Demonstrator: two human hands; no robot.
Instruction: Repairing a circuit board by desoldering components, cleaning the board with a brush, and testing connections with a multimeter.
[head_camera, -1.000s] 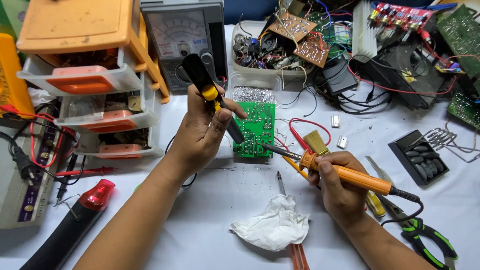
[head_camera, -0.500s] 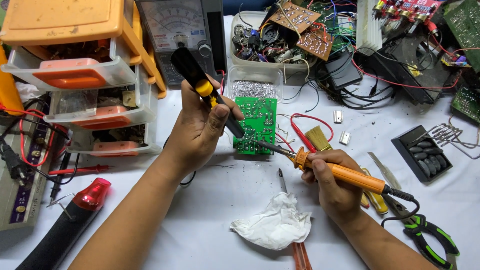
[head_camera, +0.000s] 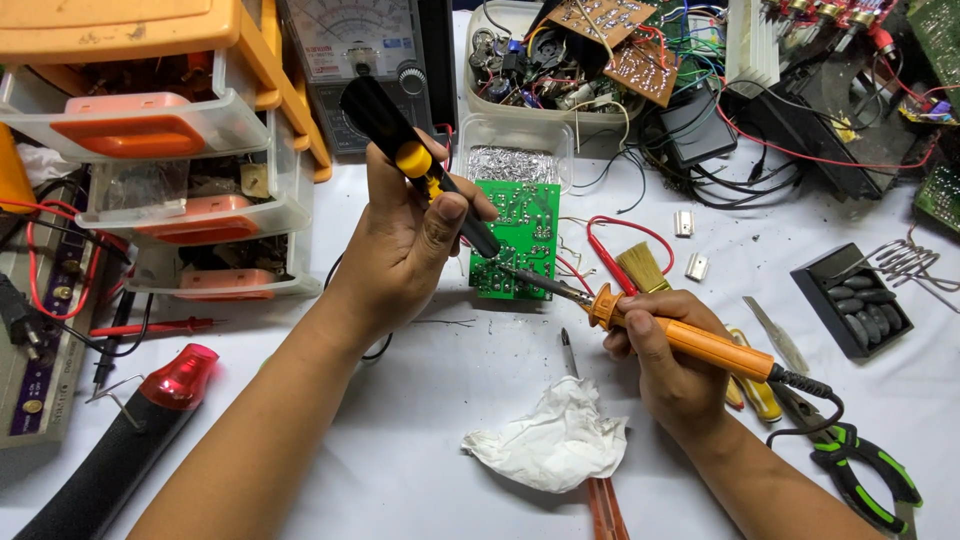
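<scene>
**Head view: soldering iron and suction tool brought to the green circuit board**

My right hand (head_camera: 672, 372) is clenched around the orange handle of the soldering iron (head_camera: 690, 340), whose metal tip reaches up and left onto the lower part of the green circuit board (head_camera: 518, 240). My left hand (head_camera: 410, 245) grips a black-and-yellow desoldering pump (head_camera: 415, 165), held tilted, with its nozzle pointing down at the board close to the iron's tip. The board lies flat on the white desk (head_camera: 400, 420), between my two hands and just in front of a clear plastic tub (head_camera: 515, 150).

Procedure, as I judge it:
1. Keep the iron tip on one joint only, until the solder looks wet.
2. Bring the pump nozzle right beside the tip, as near upright over the joint as I can.
3. Brace both wrists on the desk; the board is unclamped and may slide.
4. Keep the iron's cord (head_camera: 800, 400) off the crumpled white tissue (head_camera: 550, 440) lying near my right wrist.

Containers and markings:
- Left: stacked clear drawers (head_camera: 170, 170) with orange pull fronts, under an orange lid.
- Top centre: an analogue meter (head_camera: 355, 50) with a white dial face and a dark knob.
- Right: a small black tray (head_camera: 855, 300) of dark pieces.
- Lower left: a black tool with a red translucent cap (head_camera: 180, 378).
</scene>
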